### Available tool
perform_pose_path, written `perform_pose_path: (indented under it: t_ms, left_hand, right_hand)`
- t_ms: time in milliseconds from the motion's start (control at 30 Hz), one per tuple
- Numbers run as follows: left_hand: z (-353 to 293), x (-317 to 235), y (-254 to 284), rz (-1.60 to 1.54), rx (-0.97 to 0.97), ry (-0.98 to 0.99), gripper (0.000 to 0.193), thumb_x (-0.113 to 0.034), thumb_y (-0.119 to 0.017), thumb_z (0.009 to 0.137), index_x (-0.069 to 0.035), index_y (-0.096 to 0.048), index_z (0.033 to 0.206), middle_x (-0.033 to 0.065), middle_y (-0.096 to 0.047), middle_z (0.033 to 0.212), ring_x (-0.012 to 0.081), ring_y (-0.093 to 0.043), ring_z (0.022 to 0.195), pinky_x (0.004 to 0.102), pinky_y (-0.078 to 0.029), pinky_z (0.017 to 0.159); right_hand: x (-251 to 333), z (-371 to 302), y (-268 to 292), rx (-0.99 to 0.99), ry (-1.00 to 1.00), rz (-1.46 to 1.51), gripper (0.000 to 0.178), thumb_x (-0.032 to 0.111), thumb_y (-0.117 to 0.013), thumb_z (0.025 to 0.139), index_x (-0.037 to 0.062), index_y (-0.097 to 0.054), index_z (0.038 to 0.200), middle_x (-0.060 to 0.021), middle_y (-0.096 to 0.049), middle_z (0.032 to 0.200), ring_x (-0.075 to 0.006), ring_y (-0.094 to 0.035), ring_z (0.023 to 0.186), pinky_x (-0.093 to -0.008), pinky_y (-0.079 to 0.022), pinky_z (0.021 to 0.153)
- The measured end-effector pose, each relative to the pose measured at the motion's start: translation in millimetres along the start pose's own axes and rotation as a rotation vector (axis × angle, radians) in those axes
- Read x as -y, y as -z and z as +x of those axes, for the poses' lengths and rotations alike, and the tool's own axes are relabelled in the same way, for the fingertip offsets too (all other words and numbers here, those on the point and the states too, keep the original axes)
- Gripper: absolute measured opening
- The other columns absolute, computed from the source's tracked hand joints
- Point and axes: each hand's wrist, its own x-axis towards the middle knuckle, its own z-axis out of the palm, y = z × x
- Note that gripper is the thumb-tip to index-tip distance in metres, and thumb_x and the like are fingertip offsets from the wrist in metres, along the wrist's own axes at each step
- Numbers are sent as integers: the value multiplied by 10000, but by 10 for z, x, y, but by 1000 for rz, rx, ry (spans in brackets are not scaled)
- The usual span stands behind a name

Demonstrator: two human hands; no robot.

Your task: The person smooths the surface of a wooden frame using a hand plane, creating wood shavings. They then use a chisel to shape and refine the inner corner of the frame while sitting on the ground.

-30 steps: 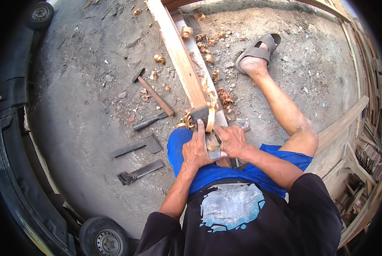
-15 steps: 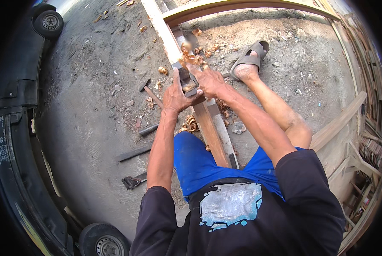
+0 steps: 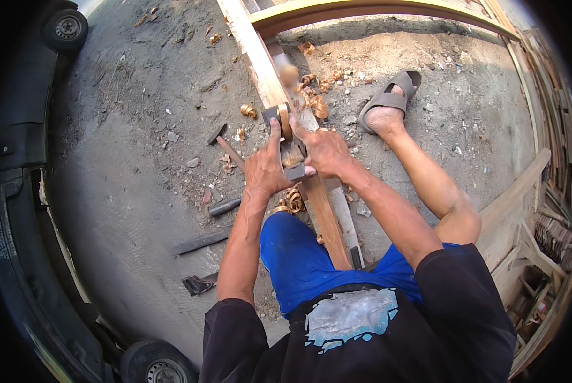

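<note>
Plane (image 3: 292, 157) has slid up the beam (image 3: 328, 223), baring more behind. Left grip (image 3: 265, 167) and right grip (image 3: 329, 154) clasp it snugly.

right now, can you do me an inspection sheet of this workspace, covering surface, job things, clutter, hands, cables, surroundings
surface: rough grey ground, strewn with stones and scraps
job's things: hand plane on a long wooden board; curled shaving at the plane's far end
clutter: hammer, dark rod-like handle and flat dark bar lying to the left; loose shavings beside the board
left hand: holding the plane's left side
right hand: holding the plane's right side
cables: nothing seen
surroundings: dark vehicle at left; stacked wood at right
</note>
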Motion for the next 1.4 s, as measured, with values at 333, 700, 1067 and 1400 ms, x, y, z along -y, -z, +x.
perform_pose_path:
  t_ms: [333, 700, 1067, 1400]
  left_hand:
    - [30, -102, 17, -357, -748, 322, 865, -454, -716, 935, 31, -323, 1534, 257, -531, 1253, 397, -526, 1134, 521, -401, 1035]
    - [-764, -1013, -1490, -167, -364, 645, 940, -326, -660, 907, 13, -137, 1610, 375, -483, 1440, 521, -576, 1237, 556, -478, 1037]
    - [-826, -994, -1498, -185, -295, 757, 813, -351, -670, 912, -87, -241, 1551, 378, -668, 1152, 553, -664, 1046, 583, -512, 948]
    - [-203, -571, -999, -380, -398, 768, 733, -461, -616, 953, -24, -392, 1497, 343, -677, 1199, 520, -657, 1114, 552, -500, 981]
  right_hand:
    - [-642, 202, 930, -459, 118, 1187, 589, 524, -683, 976, -2, -644, 1237, -85, -720, 994, -166, -702, 937, -307, -579, 741]
    - [-1539, -1969, 1102, -523, 26, 1384, 365, 335, -578, 1085, 74, -636, 1334, 31, -695, 1117, -77, -648, 926, -240, -523, 794]
    - [-1367, -1977, 658, -465, 75, 1447, 402, 305, -611, 1073, 8, -606, 1344, -15, -666, 1192, -91, -570, 1098, -264, -466, 964]
    - [-979, -1493, 997, -422, 69, 1397, 511, 355, -621, 1061, -18, -551, 1404, -46, -642, 1280, -122, -556, 1152, -310, -438, 1023]
